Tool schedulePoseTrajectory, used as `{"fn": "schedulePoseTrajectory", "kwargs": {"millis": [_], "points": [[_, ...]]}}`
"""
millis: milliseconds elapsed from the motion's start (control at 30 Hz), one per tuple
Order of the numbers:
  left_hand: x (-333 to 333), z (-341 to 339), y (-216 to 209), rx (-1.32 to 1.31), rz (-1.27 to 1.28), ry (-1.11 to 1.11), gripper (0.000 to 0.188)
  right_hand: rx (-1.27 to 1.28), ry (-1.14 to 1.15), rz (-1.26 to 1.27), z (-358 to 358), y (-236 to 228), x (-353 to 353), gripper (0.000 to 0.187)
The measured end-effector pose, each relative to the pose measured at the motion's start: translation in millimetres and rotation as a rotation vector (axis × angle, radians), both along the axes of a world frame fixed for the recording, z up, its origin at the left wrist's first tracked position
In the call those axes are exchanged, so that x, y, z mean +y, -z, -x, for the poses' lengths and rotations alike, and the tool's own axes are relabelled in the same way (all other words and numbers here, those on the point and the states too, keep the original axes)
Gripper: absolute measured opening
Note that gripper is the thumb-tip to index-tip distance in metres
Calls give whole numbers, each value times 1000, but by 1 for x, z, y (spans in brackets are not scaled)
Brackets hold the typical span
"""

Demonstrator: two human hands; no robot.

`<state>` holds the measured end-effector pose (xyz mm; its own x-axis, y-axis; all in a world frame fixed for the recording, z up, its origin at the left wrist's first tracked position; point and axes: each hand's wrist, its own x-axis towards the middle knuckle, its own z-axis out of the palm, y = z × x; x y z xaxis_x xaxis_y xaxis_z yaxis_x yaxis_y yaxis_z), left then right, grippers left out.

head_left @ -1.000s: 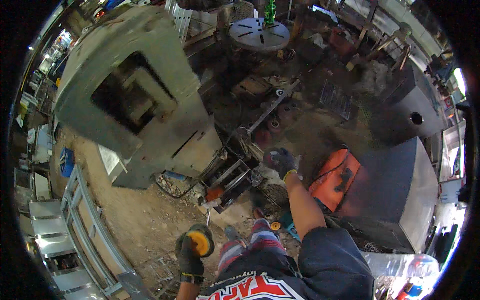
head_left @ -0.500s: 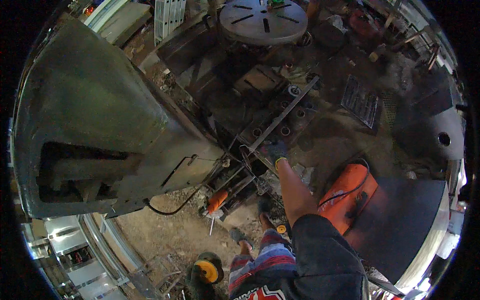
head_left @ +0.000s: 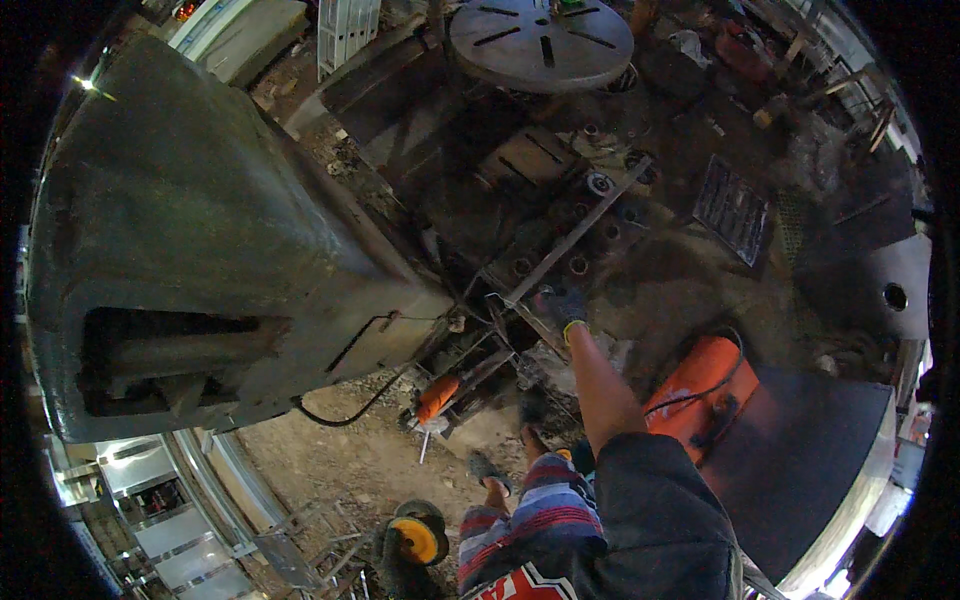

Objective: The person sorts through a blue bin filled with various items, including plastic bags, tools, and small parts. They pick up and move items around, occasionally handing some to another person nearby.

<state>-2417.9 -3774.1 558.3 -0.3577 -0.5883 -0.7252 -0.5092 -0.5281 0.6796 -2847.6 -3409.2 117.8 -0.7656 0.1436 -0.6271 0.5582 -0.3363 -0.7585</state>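
My right hand [head_left: 562,306], in a dark glove with a yellow cuff, reaches forward to the middle of the scene. Its fingers look closed on an L-shaped flat metal bar [head_left: 582,229] near the corner, though the dark glove hides the details. The bar's long arm slants away over a dark surface holding several round metal pieces. A shorter strip runs back from the corner beside my hand. At the lower left is a yellow disc [head_left: 415,540] with a dark rim. The dark shape [head_left: 390,568] beside it may be my left hand or sleeve; no fingers can be made out.
A large tapering metal housing [head_left: 190,220] fills the left. A slotted round metal plate [head_left: 540,50] stands at the back. Orange machinery [head_left: 705,385] and a dark panel [head_left: 805,460] lie right; an orange-bodied tool [head_left: 437,398] rests near my feet. A black cable [head_left: 350,420] hangs left.
The view has shifted slightly, so the surroundings sit a little farther right. My right hand stays by the corner of the L-shaped bar.
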Motion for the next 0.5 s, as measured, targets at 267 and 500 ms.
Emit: {"fn": "schedulePoseTrajectory", "kwargs": {"millis": [267, 500], "points": [[14, -14, -4, 4, -4, -42, 31, -9, -470, -748, -27, -115, -39, 75], [44, 59, -25, 79, 70, 97, 26, 153, -118, -450, -99, -146, -34, 33]]}}
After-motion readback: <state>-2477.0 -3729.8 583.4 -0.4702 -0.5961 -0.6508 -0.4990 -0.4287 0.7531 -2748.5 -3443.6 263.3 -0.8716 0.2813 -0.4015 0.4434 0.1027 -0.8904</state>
